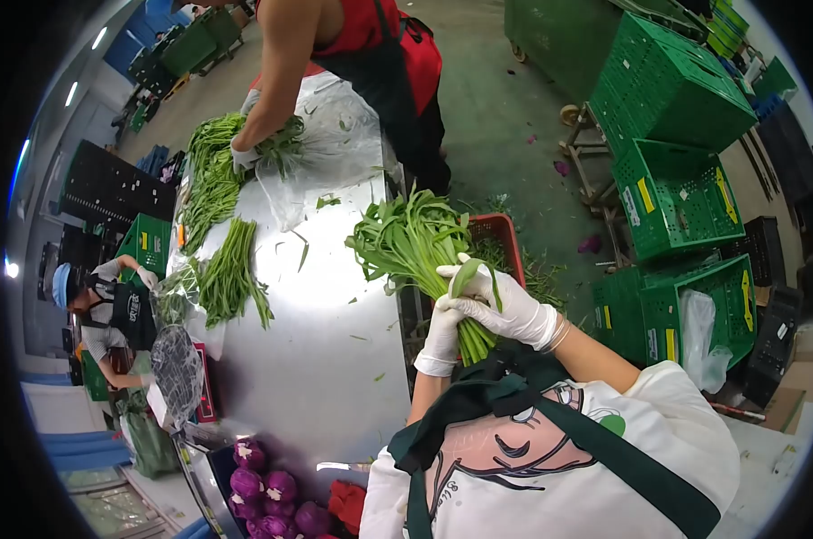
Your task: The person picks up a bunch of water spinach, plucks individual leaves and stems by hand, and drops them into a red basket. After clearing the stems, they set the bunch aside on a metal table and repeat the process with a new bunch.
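Note:
A bunch of long-stemmed leafy greens (415,238) is held up in front of my chest, leaves pointing away and cut stems toward my apron. My left hand (441,340), in a white glove, is closed around the stems from the left. From the right, my gloved right hand (507,310) pinches at the same bunch, where a single broad leaf (465,277) bends beside its fingers. The fingertips of both hands nearly meet, and the leaves partly hide them. Below the leaves, a red crate (512,247) with green trimmings stands beside the table.
On the metal table (335,359) lie more greens (231,274) and a clear plastic sheet (335,135). A co-worker in a red top (362,45) handles greens across it. Purple cabbages (263,490) sit front left. Green crates (667,198) are stacked right. Another person (110,305) stands left.

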A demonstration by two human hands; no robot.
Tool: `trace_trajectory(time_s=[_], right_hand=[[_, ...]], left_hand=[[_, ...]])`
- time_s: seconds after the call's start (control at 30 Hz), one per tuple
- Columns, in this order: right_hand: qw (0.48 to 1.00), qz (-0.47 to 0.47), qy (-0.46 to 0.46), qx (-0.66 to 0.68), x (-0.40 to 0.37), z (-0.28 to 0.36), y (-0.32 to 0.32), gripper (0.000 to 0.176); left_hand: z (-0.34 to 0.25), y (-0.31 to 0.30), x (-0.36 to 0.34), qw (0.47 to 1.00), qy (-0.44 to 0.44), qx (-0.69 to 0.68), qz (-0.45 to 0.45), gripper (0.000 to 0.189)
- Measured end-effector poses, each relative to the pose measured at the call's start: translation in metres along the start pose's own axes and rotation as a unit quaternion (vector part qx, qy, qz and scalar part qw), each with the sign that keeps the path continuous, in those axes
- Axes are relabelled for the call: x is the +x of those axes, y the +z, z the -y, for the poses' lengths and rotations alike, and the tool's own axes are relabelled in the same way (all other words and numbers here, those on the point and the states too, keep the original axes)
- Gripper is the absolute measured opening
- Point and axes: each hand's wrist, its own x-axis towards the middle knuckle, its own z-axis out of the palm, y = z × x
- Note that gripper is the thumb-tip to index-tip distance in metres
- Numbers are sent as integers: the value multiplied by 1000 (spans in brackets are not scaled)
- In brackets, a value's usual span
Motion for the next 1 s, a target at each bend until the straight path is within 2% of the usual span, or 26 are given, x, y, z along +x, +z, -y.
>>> trace_trajectory(time_s=[0.1, 0.13, 0.17, 0.2, 0.23, 0.3, 0.33, 0.37, 0.43, 0.5, 0.53, 0.57, 0.63, 0.7, 0.73, 0.83, 0.87, 0.9, 0.97, 1.0], right_hand=[[990, -32, 23, 137, -5, 15, -12, 24], [970, -131, 35, 201, -6, 12, -13, 26], [938, -230, 34, 258, -8, 9, -13, 27], [864, -298, 37, 405, -7, -9, -20, 29], [762, -357, 39, 538, -9, -26, -26, 32], [771, -319, 167, 526, -16, -38, -26, 38], [771, -297, 229, 515, -18, -43, -26, 42], [830, -154, 191, 501, -26, -49, -22, 54], [895, -2, 168, 412, -20, -26, -8, 69], [933, 89, 112, 330, -14, -12, 2, 84], [935, 116, 123, 311, -14, -12, 10, 91], [963, 117, 113, 214, -12, -8, 11, 86], [979, 84, 136, 128, -7, 2, 12, 67], [995, 30, 95, 2, -6, -2, 18, 54], [996, 2, 73, -60, -5, -4, 22, 48], [978, -125, 26, -165, 2, 0, 32, 40], [964, -161, -7, -209, 4, -6, 36, 38], [961, -154, -13, -230, 4, -11, 40, 38], [952, -137, -22, -272, 2, -17, 47, 37], [950, -119, -15, -287, 2, -12, 47, 42]], left_hand=[[-16, 10, -5, 999, 5, -26, 20, 36], [-16, 5, -1, 995, 11, -52, 84, 35], [-21, 5, -4, 995, 6, -68, 76, 35], [-22, 2, -3, 992, 21, -88, 89, 37], [-22, 0, -3, 988, 36, -107, 102, 38], [-25, -1, -5, 991, 59, -88, 86, 38], [-27, 0, -4, 991, 72, -79, 79, 38], [-26, -1, -1, 991, 97, -52, 81, 38], [-22, -6, 6, 986, 142, 2, 84, 39], [-21, -9, 9, 976, 184, 84, 80, 41], [-25, -5, 6, 969, 203, 122, 66, 42], [-27, -4, 4, 961, 221, 161, 51, 43], [-32, -9, 5, 961, 217, 140, 95, 44], [-34, -10, 3, 961, 224, 127, 103, 44], [-34, -18, 6, 950, 237, 166, 117, 59], [-29, -3, -1, 978, 205, 0, 28, 77], [-16, -4, 3, 972, 221, -78, 12, 86], [-8, 5, 2, 969, 210, -128, -34, 79], [-1, 10, 0, 965, 229, -83, -99, 72], [-3, 10, 2, 966, 206, -89, -127, 55]])
